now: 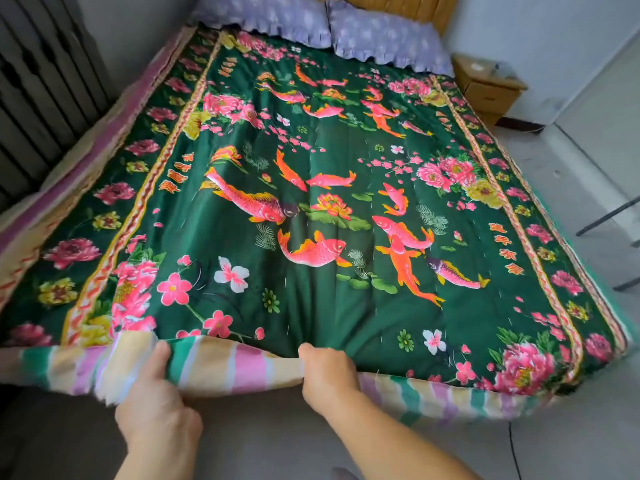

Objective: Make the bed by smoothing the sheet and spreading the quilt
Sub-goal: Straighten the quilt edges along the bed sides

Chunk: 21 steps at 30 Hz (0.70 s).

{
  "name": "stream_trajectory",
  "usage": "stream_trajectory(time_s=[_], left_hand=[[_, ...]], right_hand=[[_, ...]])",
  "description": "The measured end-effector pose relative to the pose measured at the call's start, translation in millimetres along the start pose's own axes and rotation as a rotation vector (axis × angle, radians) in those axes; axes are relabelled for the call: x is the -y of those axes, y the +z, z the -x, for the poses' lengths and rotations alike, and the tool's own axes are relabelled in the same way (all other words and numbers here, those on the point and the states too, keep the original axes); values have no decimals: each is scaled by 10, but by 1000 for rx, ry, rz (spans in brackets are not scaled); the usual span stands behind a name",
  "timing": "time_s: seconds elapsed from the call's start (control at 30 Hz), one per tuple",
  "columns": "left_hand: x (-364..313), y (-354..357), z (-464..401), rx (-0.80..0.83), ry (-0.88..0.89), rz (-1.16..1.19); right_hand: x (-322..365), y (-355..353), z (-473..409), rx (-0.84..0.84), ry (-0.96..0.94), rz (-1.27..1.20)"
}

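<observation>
Apparently both hands, left hand (157, 407) and right hand (327, 379), grip the quilt (311, 202) edge.

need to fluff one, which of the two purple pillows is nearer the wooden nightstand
The right-hand pillow; the other pillow lies toward the radiator side, farther from the nightstand.

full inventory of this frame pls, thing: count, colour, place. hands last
quilt: 1, dark green with pink flowers and orange-pink fish, spread over the bed; striped underside turned up at the near edge
pillows: 2, lilac, frilled, side by side at the head
headboard: 1, tan, behind the pillows
nightstand: 1, light wood, right of the bed head
radiator: 1, dark grey, on the wall left of the bed
floor: grey, right of and in front of the bed
left hand: 1, grips the quilt's near edge
right hand: 1, grips the same edge, further right
</observation>
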<state>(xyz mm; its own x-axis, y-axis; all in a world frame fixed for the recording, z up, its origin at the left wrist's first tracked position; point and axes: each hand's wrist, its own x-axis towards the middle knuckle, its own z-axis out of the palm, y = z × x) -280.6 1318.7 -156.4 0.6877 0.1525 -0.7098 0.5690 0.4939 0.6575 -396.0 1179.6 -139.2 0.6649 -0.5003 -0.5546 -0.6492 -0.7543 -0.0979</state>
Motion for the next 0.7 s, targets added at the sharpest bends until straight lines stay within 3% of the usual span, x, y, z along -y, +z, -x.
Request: stream_trajectory(time_s=[0.17,0.3,0.43,0.6,0.7], left_hand=[[14,-94,-187,11,5,1],[77,-87,-182,-4,-20,-42],[186,-23,-98,-103,-12,-95],[153,-48,-139,-124,-53,-188],[95,-115,-239,-78,-221,-317]], right_hand=[[-80,217,-72,-4,-35,15],[-383,315,-54,28,93,13],[-593,229,-128,151,109,34],[-520,133,-320,474,-21,131],[-362,62,-446,460,-42,109]])
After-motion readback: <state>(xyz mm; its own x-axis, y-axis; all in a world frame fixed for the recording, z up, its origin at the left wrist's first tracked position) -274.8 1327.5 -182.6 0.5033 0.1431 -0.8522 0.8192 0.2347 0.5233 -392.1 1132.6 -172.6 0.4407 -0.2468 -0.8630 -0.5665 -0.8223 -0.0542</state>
